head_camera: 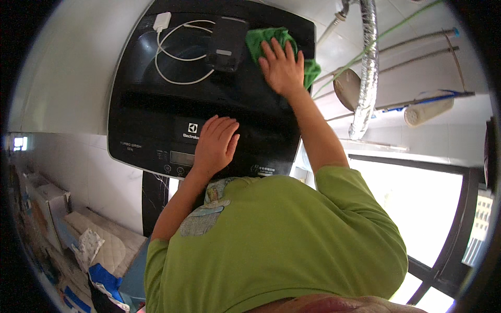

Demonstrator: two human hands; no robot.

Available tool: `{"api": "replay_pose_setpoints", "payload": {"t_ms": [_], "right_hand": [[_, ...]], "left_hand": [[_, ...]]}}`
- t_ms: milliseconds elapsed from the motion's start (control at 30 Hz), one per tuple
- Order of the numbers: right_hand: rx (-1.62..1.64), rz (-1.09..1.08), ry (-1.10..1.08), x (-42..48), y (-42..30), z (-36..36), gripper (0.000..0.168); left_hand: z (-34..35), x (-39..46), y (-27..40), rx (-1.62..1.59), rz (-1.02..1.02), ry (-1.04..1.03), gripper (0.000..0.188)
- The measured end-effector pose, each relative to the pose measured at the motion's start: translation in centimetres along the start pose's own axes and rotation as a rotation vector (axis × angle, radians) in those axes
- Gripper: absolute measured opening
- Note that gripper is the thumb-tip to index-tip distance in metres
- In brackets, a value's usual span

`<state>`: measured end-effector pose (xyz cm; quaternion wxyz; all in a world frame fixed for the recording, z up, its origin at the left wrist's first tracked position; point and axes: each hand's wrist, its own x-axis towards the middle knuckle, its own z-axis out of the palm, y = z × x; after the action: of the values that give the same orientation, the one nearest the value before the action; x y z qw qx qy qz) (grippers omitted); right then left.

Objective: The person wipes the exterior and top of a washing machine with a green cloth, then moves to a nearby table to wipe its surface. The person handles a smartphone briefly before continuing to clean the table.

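Observation:
A black Electrolux washing machine (250,101) with a glossy top stands before me. My right hand (282,70) lies flat over a green cloth (260,37), pressing it against the far right part of the lid. Some of the cloth (311,70) hangs past the lid's right edge. My left hand (217,143) rests on the front panel beside the logo, holding nothing, its fingers slightly bent. Left of the cloth lies a flat black device (227,43), perhaps a phone. A white cable (160,70) loops beside it to a white charger plug (162,20).
A foil duct (368,66) hangs at the right, near wall rods (415,39) and a round pan-like object (346,90). A bright window (415,203) is at lower right. Lower left shows a padded mat (113,242) and blue fabric (103,279).

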<state>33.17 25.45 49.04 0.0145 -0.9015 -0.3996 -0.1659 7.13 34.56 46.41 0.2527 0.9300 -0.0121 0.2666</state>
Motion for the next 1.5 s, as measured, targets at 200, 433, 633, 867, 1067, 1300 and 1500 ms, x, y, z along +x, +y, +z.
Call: {"api": "replay_pose_setpoints", "payload": {"t_ms": [200,433,633,867,1067,1300,1500], "right_hand": [[0.049,0.049,0.008,-11.5,-1.7,-4.4,0.052],[0.108,0.202,-0.067,-13.1,-1.0,-3.9,0.056],[0.171,0.264,-0.091,-8.3,1.1,-3.2,0.056],[0.169,0.322,-0.102,1.4,4.8,0.3,0.056],[0.224,0.396,-0.119,9.6,7.6,3.9,0.057],[0.216,0.424,-0.13,12.0,9.1,5.0,0.057],[0.211,0.288,-0.244,8.6,6.4,2.1,0.061]], "left_hand": [[0.2,0.1,0.1,0.012,0.04,0.03,0.025],[0.6,0.1,0.1,0.066,0.067,-0.037,0.025],[1.3,0.4,0.0,0.144,0.132,-0.062,0.026],[1.4,1.5,0.8,0.364,0.169,-0.181,0.039],[1.2,2.0,1.2,0.416,0.087,-0.282,0.046],[1.4,2.3,1.8,0.394,0.087,-0.262,0.046],[1.8,2.2,1.1,0.328,0.121,-0.184,0.047]]}}
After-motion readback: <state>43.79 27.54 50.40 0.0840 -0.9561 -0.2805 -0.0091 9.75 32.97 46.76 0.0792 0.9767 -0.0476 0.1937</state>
